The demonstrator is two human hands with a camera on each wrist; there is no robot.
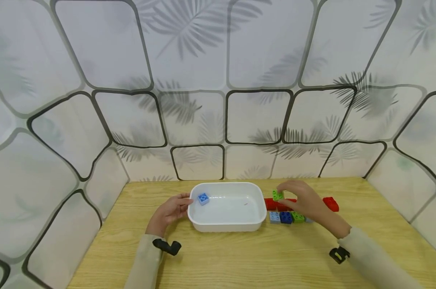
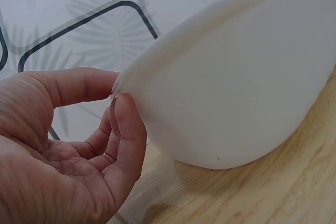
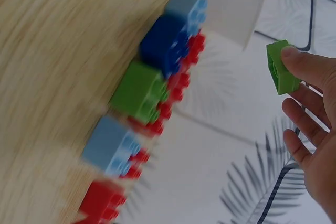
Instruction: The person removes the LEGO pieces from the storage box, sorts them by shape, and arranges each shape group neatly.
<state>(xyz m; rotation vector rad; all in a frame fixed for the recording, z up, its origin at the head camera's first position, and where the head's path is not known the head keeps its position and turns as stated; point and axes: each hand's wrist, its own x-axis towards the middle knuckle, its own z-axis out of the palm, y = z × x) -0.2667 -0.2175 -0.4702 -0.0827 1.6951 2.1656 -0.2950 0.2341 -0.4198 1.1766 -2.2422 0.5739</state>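
A white plastic tub (image 1: 226,226) stands on the table, with one light blue toy brick (image 1: 203,199) lying inside near its left end. My left hand (image 1: 175,208) pinches the tub's left rim between thumb and finger, as the left wrist view also shows. To the right of the tub, my right hand (image 1: 304,198) holds a bright green toy brick (image 3: 282,67) between thumb and fingertips, raised above the red bricks. Below that hand sit a light blue brick (image 1: 274,217), a dark blue brick (image 3: 164,45) and another green brick (image 3: 137,92) in a row.
Red bricks (image 1: 271,204) line up behind the front row, partly hidden by the right hand. One red brick (image 1: 330,204) lies farther right. A second light blue brick (image 3: 109,144) is in the front row. Patterned fabric walls (image 1: 196,120) enclose the wooden table (image 1: 218,261).
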